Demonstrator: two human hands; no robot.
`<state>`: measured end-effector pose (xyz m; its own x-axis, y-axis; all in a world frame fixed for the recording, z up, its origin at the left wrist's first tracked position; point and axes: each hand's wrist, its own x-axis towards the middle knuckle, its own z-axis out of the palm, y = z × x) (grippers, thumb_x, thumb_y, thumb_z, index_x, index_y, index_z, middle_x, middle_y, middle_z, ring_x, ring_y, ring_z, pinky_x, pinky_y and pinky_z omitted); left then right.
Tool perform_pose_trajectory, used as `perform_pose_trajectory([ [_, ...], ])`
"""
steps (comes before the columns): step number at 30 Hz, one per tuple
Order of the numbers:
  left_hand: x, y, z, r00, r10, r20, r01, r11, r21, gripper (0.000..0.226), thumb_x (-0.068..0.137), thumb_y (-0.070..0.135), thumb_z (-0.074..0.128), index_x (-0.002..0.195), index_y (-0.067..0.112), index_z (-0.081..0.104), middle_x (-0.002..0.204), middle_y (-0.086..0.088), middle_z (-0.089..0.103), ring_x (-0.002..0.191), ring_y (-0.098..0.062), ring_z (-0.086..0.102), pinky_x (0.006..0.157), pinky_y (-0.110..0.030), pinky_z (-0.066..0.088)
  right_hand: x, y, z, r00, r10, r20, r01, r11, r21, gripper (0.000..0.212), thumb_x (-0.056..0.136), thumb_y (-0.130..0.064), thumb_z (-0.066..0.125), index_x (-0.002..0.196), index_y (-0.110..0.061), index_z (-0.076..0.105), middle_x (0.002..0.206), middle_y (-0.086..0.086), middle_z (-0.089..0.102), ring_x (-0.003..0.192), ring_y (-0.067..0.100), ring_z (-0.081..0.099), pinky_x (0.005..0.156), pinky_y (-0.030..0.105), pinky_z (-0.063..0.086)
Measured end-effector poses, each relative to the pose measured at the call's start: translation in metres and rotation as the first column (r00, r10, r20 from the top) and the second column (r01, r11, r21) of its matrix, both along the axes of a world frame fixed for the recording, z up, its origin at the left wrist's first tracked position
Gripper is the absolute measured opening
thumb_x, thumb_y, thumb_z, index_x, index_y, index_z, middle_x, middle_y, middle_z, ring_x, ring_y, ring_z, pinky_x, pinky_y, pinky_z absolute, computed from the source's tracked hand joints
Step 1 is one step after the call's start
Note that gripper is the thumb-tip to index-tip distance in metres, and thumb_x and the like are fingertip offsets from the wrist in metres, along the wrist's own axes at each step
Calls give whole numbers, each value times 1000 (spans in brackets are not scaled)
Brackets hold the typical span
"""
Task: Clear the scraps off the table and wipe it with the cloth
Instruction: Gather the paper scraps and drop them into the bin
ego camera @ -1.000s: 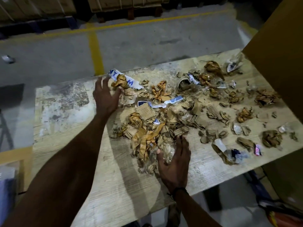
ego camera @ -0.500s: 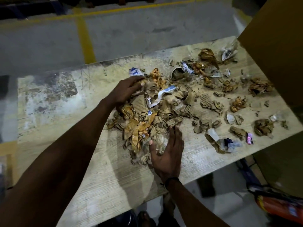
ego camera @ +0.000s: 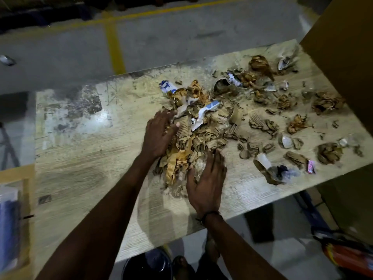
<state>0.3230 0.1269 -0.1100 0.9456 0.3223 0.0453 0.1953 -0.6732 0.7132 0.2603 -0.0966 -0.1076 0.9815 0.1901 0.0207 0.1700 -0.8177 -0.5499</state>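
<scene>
Head view, left hand: the left hand point(ego camera: 158, 136) lies flat against the left flank of the scrap pile point(ego camera: 198, 136), fingers straight and spread, thumb on a ribbed cardboard piece point(ego camera: 182, 127). It grips nothing; it acts as a wall.
Head view, right hand: the right hand point(ego camera: 206, 183) presses on the near edge of the same pile, fingers straight over a clear plastic wad point(ego camera: 198, 167). Open palm, no pinch, a dark band at the wrist.
Why held so: my read is that the two palms bracket the heap to herd loose bits together, since flat hands move many small pieces at once.
Task's thing: most scraps sit between and just beyond the two hands, on the table point(ego camera: 80, 168).
Right of the grip: stragglers well apart from the pile, among them a crumpled brown paper ball point(ego camera: 330, 153), a small pink wrapper point(ego camera: 310, 166) and a torn cup point(ego camera: 221, 85) farther off.
Left of the grip: bare, scuffed tabletop.
Below the grip: a dark bin point(ego camera: 147, 265) at the table's near edge, likely the target.
Cloth: not visible anywhere.
Stage: gathering under way; wiping not yet begun.
Risk: light shreds may slip out under the palms.
</scene>
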Motion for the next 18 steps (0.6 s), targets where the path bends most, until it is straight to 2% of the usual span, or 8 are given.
perform_pose_trajectory([
  [3,8,-22,6,999,18,44,-15,998,-61,52,104,64,44,145,33,55,147,-4,58,138,-28,52,110,-58,42,2,-3,2,999,47,24,-47,999,4,66,106,-43,44,163,-18,23,174,5,14,161,26,11,129,52,14],
  [5,7,-28,15,991,108,76,-97,987,-131,53,105,61,43,145,29,56,148,-4,57,135,-25,54,112,-51,45,11,-6,2,996,89,19,-89,996,31,62,108,-44,40,162,-19,25,174,4,15,161,25,10,129,51,12],
  [7,-6,-32,24,960,257,109,-236,956,-173,48,108,52,45,147,25,56,150,-6,55,135,-20,53,111,-33,45,28,-11,1,992,130,2,-130,990,58,62,108,-46,36,163,-18,25,174,5,15,161,25,8,129,53,13],
  [9,-33,-41,34,898,410,159,-382,906,-180,46,109,46,45,146,22,57,147,-6,56,133,-15,52,104,-12,37,44,-17,3,985,175,-13,-173,982,81,64,109,-46,35,164,-16,22,174,7,11,162,24,6,128,54,17],
  [11,-62,-58,39,840,511,183,-478,856,-196,44,108,41,46,145,20,58,148,-6,54,137,-15,50,104,-6,33,56,-24,8,976,218,-21,-213,969,128,64,110,-46,37,165,-17,21,175,6,7,162,22,2,128,54,20],
  [14,-99,-94,30,790,599,130,-567,795,-217,45,108,38,47,147,18,56,158,-10,46,147,-20,41,114,-11,32,56,-37,16,971,239,11,-238,955,179,60,111,-41,43,164,-20,24,175,4,7,162,20,1,129,50,20],
  [16,-111,-120,18,787,613,67,-603,787,-127,53,108,45,41,150,15,52,163,-11,41,152,-26,36,124,-34,31,45,-46,16,978,207,3,-204,964,173,62,110,-38,47,164,-20,23,175,5,7,162,23,1,129,51,17],
  [18,-107,-141,9,803,595,32,-595,803,4,58,108,50,38,152,15,49,165,-11,38,154,-31,33,124,-52,27,34,-54,10,978,210,-12,-207,969,136,64,110,-37,47,165,-17,21,175,8,7,162,26,1,130,54,13],
])
